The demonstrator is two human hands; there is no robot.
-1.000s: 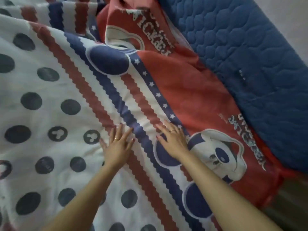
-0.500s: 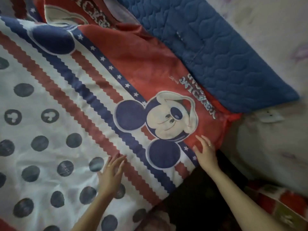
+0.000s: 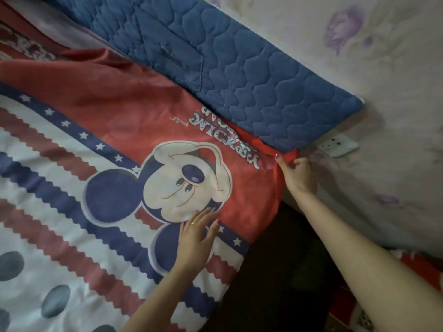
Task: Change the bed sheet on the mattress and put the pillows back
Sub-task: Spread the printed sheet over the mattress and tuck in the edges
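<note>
head view, looking down (close) at bed sheet [image 3: 119,121]

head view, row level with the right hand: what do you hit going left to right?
Striped band of the bed sheet → cartoon mouse face print → red corner of the sheet → right hand pinching that corner → wall socket → floral wall.

We see a pale wall [image 3: 359,68] with purple flowers [image 3: 342,29] on it. A white plug socket [image 3: 338,146] sits low on the wall. The floor [image 3: 275,271] below is dark.
</note>
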